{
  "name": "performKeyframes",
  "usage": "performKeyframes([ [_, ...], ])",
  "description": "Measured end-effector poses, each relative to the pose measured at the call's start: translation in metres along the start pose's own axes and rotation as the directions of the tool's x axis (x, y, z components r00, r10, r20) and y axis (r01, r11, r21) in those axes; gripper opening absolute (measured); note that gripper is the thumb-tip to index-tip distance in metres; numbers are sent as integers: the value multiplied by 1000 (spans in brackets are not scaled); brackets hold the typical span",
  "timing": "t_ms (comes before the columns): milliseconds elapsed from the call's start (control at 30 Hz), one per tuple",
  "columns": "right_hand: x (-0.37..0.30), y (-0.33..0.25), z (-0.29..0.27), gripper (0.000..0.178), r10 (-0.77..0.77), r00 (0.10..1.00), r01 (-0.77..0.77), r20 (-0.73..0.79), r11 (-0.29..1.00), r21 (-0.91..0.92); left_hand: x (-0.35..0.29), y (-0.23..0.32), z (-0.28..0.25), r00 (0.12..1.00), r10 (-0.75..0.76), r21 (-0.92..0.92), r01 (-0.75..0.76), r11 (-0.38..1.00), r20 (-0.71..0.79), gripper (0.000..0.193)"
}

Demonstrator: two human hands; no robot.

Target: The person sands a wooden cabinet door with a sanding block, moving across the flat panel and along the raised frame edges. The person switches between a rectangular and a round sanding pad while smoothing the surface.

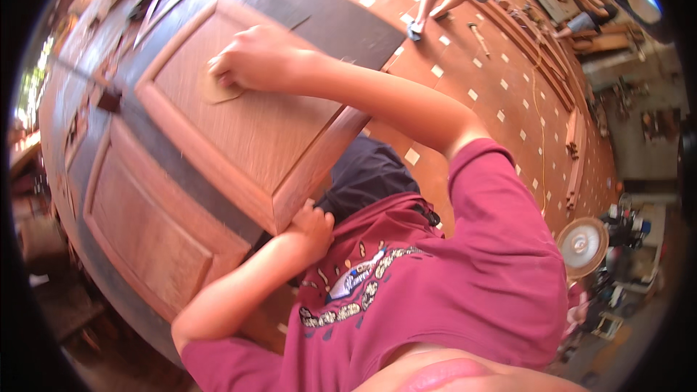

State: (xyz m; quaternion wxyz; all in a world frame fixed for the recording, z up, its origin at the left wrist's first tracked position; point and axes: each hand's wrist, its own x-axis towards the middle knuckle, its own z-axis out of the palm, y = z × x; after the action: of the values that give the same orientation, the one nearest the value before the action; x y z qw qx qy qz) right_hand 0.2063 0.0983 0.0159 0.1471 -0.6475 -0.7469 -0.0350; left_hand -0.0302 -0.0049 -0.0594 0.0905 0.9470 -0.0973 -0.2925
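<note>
Maroon shirt cloth [465,283] fills the lower part of the view, closest of all, with a printed patch on the chest. From it both bare forearms reach out to a wooden panelled door [181,174] that lies flat across a work surface, and everything else is best placed against that door.

On the door's upper raised panel, the right hand [250,58] presses down on a small tan sheet of sandpaper [218,91]. Its fingers are curled close together over the sheet, pinning it flat to the wood; only an edge of the paper shows from under the hand. At the door's near edge, the left hand [314,226] grips the corner of the frame, fingers bent together around the wood, apparently steadying it.

By my reading, the step in hand is sanding the face of the upper panel, with the lower panel [145,236] not under either hand at present. The next stroke calls for even downward pressure, running along the grain, and care where the flat meets the moulded border so the profile is not rounded off. The bracing hand needs to hold firm so the door does not shift.

Beyond the door's far right side, a tiled floor [494,80] carries timber lengths, and another person's legs [435,0] stand there. Right of the door, low down, sits a round fan [583,245].
</note>
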Motion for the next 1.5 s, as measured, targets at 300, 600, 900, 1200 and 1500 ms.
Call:
performKeyframes([
  [300,101,20,24,24,122,992,-122,-4,991,-56,-4,-3,-10,998,-18,-58,22,998,65,40],
  [600,89,10,43,16,8,992,-31,-124,983,-182,-8,-1,-11,998,9,-56,-5,998,66,41],
  [900,84,12,39,13,-32,988,3,-149,981,-192,-3,-3,-10,999,42,-69,-39,997,32,41],
  [1200,75,18,36,27,-33,983,-4,-182,979,-202,10,5,4,992,41,-31,-38,999,119,42],
  [1500,79,4,32,30,-54,970,10,-239,983,-181,9,9,-1,992,-12,-46,18,999,125,40],
])
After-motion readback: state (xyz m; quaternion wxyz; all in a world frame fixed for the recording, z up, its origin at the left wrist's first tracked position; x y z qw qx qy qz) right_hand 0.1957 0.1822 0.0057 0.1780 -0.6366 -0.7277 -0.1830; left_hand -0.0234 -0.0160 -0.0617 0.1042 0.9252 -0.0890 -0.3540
